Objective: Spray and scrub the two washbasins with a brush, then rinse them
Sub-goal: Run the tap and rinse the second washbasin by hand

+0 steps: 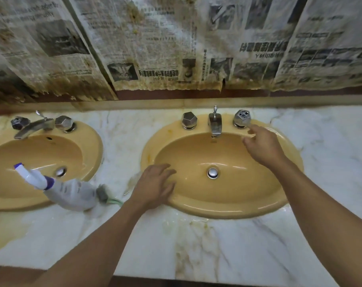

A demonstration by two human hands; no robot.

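Two tan washbasins are set in a marble counter: the right basin (196, 154) in front of me, the left basin (31, 154) at the left edge. My left hand (155, 187) lies flat with spread fingers on the right basin's near-left rim. My right hand (262, 146) hovers over the basin's back right, its index finger stretched toward the right tap knob (241, 118), holding nothing. A white spray bottle (58, 188) with a purple collar lies tipped on the left basin's rim. A green-handled brush (106, 196) lies beside it on the counter.
The right basin has a chrome spout (214, 123), a left knob (189, 120) and a drain plug (212, 172). The left basin's faucet (34, 126) stands at its back. Stained newspaper (155, 42) covers the wall behind. The marble counter (196, 245) is wet and stained near the front.
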